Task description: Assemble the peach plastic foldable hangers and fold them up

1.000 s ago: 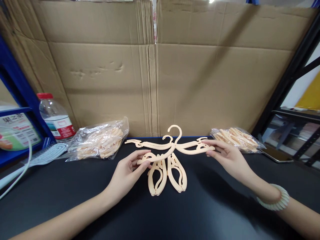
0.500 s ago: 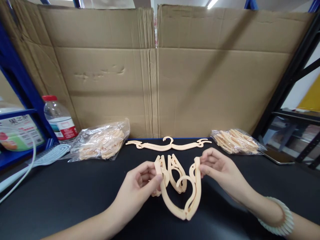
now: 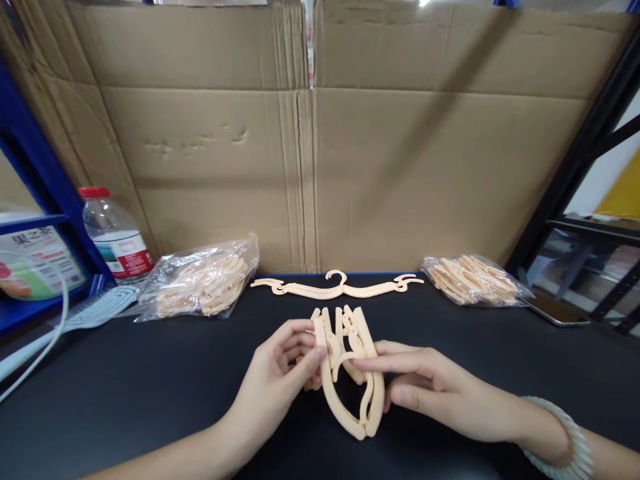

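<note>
A cream plastic hanger [image 3: 350, 393], folded into a narrow V, is held between both hands just above the black table [image 3: 150, 373]. My left hand [image 3: 280, 380] pinches its left arm near the top. My right hand [image 3: 425, 390] grips the right arm, its index finger stretched across the hook in the middle. Under and behind the folded hanger lie two more folded hangers [image 3: 350, 327]. An unfolded hanger [image 3: 337, 288] lies flat at the table's far edge.
Two clear bags of hangers lie at the back, one on the left [image 3: 200, 283] and one on the right [image 3: 473, 279]. A water bottle [image 3: 115, 237] stands by a blue shelf [image 3: 30, 200]. A cardboard wall [image 3: 310, 147] closes the back; a phone [image 3: 553, 310] lies right.
The hanger I held spread out a second ago has been folded down into a V, and my hands have drawn closer together, pressing its arms nearly shut.
</note>
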Demonstrator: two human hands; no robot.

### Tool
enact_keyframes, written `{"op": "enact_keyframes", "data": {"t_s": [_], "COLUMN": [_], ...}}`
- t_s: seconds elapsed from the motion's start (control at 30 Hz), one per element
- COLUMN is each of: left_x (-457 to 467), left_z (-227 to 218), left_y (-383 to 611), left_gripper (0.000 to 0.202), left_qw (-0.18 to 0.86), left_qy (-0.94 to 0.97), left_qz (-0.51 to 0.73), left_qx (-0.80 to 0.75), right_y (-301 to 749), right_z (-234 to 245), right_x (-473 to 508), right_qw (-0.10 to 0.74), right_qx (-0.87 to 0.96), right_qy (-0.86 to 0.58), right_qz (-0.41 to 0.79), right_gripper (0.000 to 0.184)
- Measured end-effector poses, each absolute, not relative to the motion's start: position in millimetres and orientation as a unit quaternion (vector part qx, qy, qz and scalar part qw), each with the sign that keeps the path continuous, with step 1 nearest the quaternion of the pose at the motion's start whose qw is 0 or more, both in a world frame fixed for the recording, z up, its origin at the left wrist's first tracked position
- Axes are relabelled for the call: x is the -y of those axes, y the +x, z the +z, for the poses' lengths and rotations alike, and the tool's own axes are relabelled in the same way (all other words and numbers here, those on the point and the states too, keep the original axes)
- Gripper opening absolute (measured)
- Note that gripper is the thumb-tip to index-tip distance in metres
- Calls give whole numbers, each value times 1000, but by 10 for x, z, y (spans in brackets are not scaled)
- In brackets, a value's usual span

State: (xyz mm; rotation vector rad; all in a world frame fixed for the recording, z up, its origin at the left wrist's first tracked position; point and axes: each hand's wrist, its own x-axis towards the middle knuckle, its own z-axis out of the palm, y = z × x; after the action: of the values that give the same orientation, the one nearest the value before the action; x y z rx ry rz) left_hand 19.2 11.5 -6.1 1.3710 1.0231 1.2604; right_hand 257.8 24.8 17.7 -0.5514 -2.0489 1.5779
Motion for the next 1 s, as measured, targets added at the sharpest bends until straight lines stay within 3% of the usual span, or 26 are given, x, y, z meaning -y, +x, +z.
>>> {"op": "enact_keyframes", "data": {"t_s": [0.63,1.0], "left_x": [-36,-57], "left_z": [-36,-45], "left_y": [207,211], "left_gripper": [25,26], "left_qw": [462,472], "left_qy": [626,602], "left_qz": [486,495], "left_qx": [-398,-413], "right_y": [2614,2635], "right_z": [113,166], "right_x": [-199,-236], "right_qw": [238,247], "right_qx": [754,792], "right_qy": [-171,-191], "right_qz": [588,525], "right_gripper": [51,38]}}
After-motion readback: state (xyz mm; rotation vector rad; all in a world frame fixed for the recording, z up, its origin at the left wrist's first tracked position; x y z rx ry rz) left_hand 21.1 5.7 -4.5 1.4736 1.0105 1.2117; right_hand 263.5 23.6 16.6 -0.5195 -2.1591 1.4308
